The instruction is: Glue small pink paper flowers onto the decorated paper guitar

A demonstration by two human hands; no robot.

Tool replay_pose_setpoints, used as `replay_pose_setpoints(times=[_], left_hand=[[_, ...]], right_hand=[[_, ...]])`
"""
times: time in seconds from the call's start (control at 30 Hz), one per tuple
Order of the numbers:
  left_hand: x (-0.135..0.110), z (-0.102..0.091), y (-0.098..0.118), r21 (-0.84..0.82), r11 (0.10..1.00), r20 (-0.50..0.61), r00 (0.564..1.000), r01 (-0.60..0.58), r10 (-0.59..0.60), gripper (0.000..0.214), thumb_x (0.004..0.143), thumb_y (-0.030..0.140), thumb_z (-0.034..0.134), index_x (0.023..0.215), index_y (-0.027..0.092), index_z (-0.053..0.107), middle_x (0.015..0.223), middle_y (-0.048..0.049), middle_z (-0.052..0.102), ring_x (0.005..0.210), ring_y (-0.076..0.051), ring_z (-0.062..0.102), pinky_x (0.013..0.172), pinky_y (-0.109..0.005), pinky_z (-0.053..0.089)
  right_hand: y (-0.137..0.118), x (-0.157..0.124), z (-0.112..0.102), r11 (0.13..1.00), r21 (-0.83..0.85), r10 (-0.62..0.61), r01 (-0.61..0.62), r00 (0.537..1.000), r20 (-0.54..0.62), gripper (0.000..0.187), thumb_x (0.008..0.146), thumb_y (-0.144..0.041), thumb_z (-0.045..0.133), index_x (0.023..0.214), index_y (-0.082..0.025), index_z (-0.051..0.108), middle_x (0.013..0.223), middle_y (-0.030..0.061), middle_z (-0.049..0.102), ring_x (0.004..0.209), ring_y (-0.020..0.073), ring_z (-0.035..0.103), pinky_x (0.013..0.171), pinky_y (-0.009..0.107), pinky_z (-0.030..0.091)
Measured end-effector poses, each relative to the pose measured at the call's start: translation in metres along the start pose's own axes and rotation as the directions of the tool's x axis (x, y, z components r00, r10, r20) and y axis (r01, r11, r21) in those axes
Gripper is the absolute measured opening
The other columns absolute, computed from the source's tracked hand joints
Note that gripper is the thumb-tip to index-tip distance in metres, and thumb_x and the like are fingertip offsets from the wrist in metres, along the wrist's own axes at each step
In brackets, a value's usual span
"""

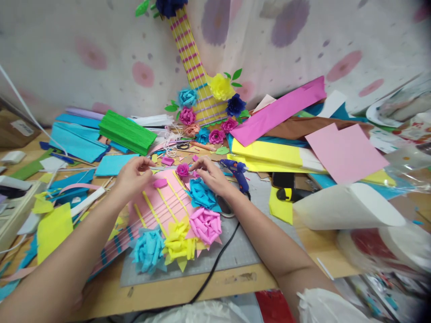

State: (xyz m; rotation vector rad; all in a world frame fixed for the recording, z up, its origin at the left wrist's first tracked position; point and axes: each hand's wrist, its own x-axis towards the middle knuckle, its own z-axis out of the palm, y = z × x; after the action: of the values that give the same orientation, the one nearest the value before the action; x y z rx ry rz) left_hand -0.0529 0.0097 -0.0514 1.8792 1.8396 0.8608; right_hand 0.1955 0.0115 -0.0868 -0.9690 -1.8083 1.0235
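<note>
My left hand point(136, 174) is above the far left edge of a pink paper guitar point(134, 220), its fingers pinched together; anything between them is too small to make out. My right hand point(210, 176) is bent over the guitar's far right edge, with a small magenta paper piece point(195, 174) at its fingertips. Just left of those fingertips sits a small magenta paper rose point(182, 169). A magenta paper strip point(160, 183) lies on the pink face, near the yellow bars. Blue point(203, 194), pink point(206, 224) and yellow point(180, 241) paper flowers line the guitar's right and near side.
A blue glue gun point(235, 170) rests beyond my right forearm; a black cable point(218, 255) crosses the grey cutting mat point(242, 246). Behind stands a yellow guitar point(191, 58) with flowers. Green crepe paper point(128, 131), yellow sheets point(269, 152) and a white roll point(346, 206) crowd the table.
</note>
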Motion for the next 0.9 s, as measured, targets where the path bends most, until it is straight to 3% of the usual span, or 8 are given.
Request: replay_pose_setpoints(times=[0.17, 0.23, 0.43, 0.53, 0.67, 0.8, 0.9], left_hand=[[-0.005, -0.003, -0.008, 0.021, 1.0, 0.121, 0.992, 0.018, -0.021, 0.029, 0.064, 0.041, 0.059, 0.085, 0.021, 0.061, 0.084, -0.003, 0.065, 0.08, -0.021, 0.06, 0.072, -0.033, 0.047], [-0.008, -0.004, -0.012, 0.044, 0.999, 0.159, 0.987, 0.02, -0.027, 0.033, 0.065, 0.048, 0.06, 0.085, 0.021, 0.061, 0.085, -0.0041, 0.066, 0.081, -0.022, 0.06, 0.072, -0.034, 0.047], [-0.014, -0.007, -0.017, 0.151, 0.988, 0.099, 0.994, 0.03, -0.046, 0.034, 0.068, 0.047, 0.057, 0.089, 0.02, 0.062, 0.089, -0.0059, 0.064, 0.082, -0.023, 0.061, 0.073, -0.035, 0.046], [-0.015, -0.012, -0.015, 0.255, 0.967, 0.039, 0.999, -0.017, 0.007, 0.023, 0.071, 0.042, 0.054, 0.079, 0.023, 0.064, 0.086, -0.0052, 0.062, 0.081, -0.022, 0.06, 0.073, -0.034, 0.045], [-0.014, -0.016, -0.011, 0.375, 0.927, 0.053, 0.999, -0.029, 0.009, 0.026, 0.071, 0.047, 0.055, 0.062, 0.023, 0.061, 0.08, -0.0056, 0.062, 0.082, -0.025, 0.059, 0.074, -0.035, 0.044], [-0.011, -0.011, -0.007, 0.302, 0.952, 0.128, 0.992, -0.047, 0.008, 0.029, 0.064, 0.052, 0.064, 0.073, 0.024, 0.066, 0.082, -0.0043, 0.065, 0.079, -0.023, 0.059, 0.068, -0.032, 0.042], [-0.008, -0.004, -0.004, 0.229, 0.974, 0.192, 0.981, -0.001, -0.044, 0.034, 0.059, 0.054, 0.069, 0.07, 0.023, 0.066, 0.075, -0.0029, 0.065, 0.071, -0.021, 0.058, 0.06, -0.029, 0.039]], right_hand=[[0.003, 0.003, -0.005, 0.988, 0.152, 0.035, -0.013, 0.99, -0.14, 0.01, 0.083, -0.028, 0.045, 0.088, -0.02, 0.047, 0.089, 0.0037, 0.063, 0.081, 0.0143, 0.056, 0.077, 0.031, 0.045], [0.002, 0.004, -0.008, 0.982, 0.187, 0.07, -0.035, 0.981, -0.183, 0.016, 0.083, -0.036, 0.047, 0.085, -0.021, 0.043, 0.084, 0.0022, 0.062, 0.075, 0.0129, 0.056, 0.071, 0.028, 0.045], [-0.008, 0.004, -0.019, 0.973, 0.23, 0.078, -0.015, 0.961, -0.266, 0.029, 0.08, -0.047, 0.053, 0.076, -0.023, 0.036, 0.069, -0.0033, 0.057, 0.058, 0.0092, 0.051, 0.059, 0.024, 0.042], [-0.01, 0.002, -0.02, 0.975, 0.212, 0.12, -0.069, 0.964, -0.237, 0.032, 0.082, -0.049, 0.05, 0.07, -0.024, 0.035, 0.059, -0.0058, 0.052, 0.049, 0.0082, 0.045, 0.051, 0.023, 0.037], [-0.012, -0.001, -0.02, 0.989, 0.031, 0.149, -0.146, 0.972, -0.18, 0.038, 0.085, -0.049, 0.047, 0.06, -0.022, 0.039, 0.048, -0.0052, 0.048, 0.045, 0.0088, 0.043, 0.051, 0.023, 0.034], [-0.021, -0.004, -0.028, 0.976, -0.138, 0.165, -0.17, 0.985, -0.046, 0.047, 0.09, -0.049, 0.04, 0.054, -0.02, 0.043, 0.045, -0.0032, 0.049, 0.045, 0.0096, 0.044, 0.052, 0.024, 0.034], [-0.032, -0.008, -0.043, 0.969, -0.194, 0.153, -0.154, 0.988, -0.023, 0.046, 0.09, -0.049, 0.041, 0.055, -0.02, 0.046, 0.047, -0.0023, 0.052, 0.047, 0.0096, 0.045, 0.053, 0.024, 0.034]])
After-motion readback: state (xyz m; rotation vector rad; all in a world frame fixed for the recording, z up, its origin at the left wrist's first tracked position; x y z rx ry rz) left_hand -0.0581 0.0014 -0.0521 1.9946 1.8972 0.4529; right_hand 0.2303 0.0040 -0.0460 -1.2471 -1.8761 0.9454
